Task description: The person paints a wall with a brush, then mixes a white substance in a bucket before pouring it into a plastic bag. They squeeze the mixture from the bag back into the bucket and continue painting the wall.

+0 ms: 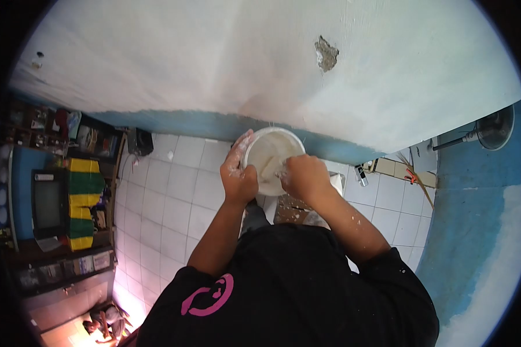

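Observation:
A round whitish tub is held up in front of my body, with wet white paste inside it. My left hand grips the tub's left side, thumb at the rim and fingers along the outer wall, smeared with white. My right hand is closed over the tub's right edge, its fingertips reaching inside, spotted with white. A pale, narrow strip shows in the paste near those fingertips. What the right hand holds is hidden by its fingers, so I cannot tell what it is.
Ahead stands a white-coated wall with a rough chipped hole and a blue lower band. A fan is at right. Shelves with a television line the left. Below lies a white tiled floor; another person is at lower left.

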A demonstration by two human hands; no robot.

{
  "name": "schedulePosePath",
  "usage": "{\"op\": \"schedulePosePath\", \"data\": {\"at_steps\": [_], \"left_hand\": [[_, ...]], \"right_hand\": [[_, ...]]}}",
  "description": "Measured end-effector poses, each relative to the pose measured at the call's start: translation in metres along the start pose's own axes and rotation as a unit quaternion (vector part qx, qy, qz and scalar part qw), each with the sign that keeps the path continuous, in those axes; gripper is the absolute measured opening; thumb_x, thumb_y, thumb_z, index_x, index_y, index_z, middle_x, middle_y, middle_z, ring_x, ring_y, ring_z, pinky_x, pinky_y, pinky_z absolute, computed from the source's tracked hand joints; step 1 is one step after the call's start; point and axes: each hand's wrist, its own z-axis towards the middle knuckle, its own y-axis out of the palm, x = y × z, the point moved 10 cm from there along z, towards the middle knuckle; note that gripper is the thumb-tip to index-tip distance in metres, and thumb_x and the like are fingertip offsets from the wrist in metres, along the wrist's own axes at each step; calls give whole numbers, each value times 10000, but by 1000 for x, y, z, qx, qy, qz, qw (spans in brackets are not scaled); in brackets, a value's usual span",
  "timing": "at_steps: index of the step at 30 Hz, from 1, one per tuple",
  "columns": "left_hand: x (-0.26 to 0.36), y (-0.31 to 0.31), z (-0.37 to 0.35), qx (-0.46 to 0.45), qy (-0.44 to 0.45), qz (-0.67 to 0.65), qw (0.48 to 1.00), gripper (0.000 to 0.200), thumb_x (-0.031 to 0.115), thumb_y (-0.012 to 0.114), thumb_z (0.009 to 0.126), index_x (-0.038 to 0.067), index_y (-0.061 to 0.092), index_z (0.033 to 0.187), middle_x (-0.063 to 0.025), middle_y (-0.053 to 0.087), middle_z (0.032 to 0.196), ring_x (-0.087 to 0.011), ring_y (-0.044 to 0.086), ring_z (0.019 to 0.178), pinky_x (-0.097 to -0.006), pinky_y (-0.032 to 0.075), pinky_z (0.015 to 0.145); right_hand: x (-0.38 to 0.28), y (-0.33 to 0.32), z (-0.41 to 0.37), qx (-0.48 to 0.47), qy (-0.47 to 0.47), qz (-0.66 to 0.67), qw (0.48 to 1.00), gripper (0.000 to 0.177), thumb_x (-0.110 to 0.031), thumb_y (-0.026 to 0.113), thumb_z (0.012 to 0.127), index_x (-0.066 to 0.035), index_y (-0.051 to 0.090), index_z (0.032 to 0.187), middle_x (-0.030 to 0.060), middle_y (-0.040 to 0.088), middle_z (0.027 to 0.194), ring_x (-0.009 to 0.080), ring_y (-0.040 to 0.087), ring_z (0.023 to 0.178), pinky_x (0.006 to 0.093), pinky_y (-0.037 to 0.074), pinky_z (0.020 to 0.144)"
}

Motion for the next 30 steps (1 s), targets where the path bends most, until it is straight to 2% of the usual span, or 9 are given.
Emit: {"op": "schedulePosePath", "data": {"at_steps": [5,6,9,13,16,19,23,27,30], "left_hand": [[-29,-19,13,-19,-74,-101,992,586,-87,324,592,-97,515,1146,-184,501,1240,-250,443,1198,-335,300,1028],[-32,-21,16,-30,-76,-86,993,583,-87,319,595,-105,493,1151,-198,488,1248,-258,438,1204,-343,297,1035],[-50,-30,27,-28,-70,-109,991,593,-96,309,589,-105,467,1161,-205,464,1270,-261,427,1214,-354,301,1041],[-57,-37,39,-48,-82,-128,987,621,-108,303,587,-98,419,1197,-211,434,1294,-263,410,1229,-358,301,1049],[-60,-37,47,-63,-94,-152,982,623,-112,306,593,-90,402,1208,-209,422,1305,-263,391,1246,-353,281,1062],[-59,-32,55,-75,-106,-171,977,615,-110,306,594,-89,408,1200,-205,423,1303,-259,389,1247,-353,279,1063],[-57,-25,56,-85,-110,-177,974,612,-103,309,595,-92,410,1199,-199,439,1286,-253,408,1230,-350,288,1057],[-53,-26,55,-83,-103,-175,976,605,-96,307,598,-95,415,1193,-198,450,1274,-254,424,1214,-348,294,1051],[-54,-41,52,-57,-88,-154,983,596,-91,307,601,-96,422,1186,-203,449,1272,-259,426,1212,-352,294,1050]], "right_hand": [[-5,-18,-14,-7,-8,163,987,269,-286,630,737,-20,649,775,191,608,679,351,624,690,457,490,648],[-5,-33,-22,55,-19,212,976,293,-294,630,742,-3,633,766,205,578,640,359,605,650,432,485,611],[29,-22,-40,49,82,262,960,251,-234,636,742,-4,649,840,188,588,642,315,605,606,370,487,598],[43,2,-58,138,-9,558,818,321,-87,613,775,37,595,1070,116,658,848,138,620,669,248,482,581],[51,38,-71,113,70,779,613,364,-63,589,811,63,525,1146,115,645,925,113,613,697,210,483,569],[28,46,-82,34,17,871,490,403,-48,570,825,63,463,1197,135,634,948,124,611,684,203,479,527],[31,58,-73,23,89,900,425,279,-93,536,825,-11,451,1079,91,550,756,103,456,475,188,345,376],[51,26,-62,115,179,796,567,209,-197,523,868,-75,460,1026,24,492,664,79,378,425,193,285,350],[56,2,-38,140,132,745,639,138,-203,497,894,-93,476,974,3,507,682,69,398,432,195,286,346]]}}
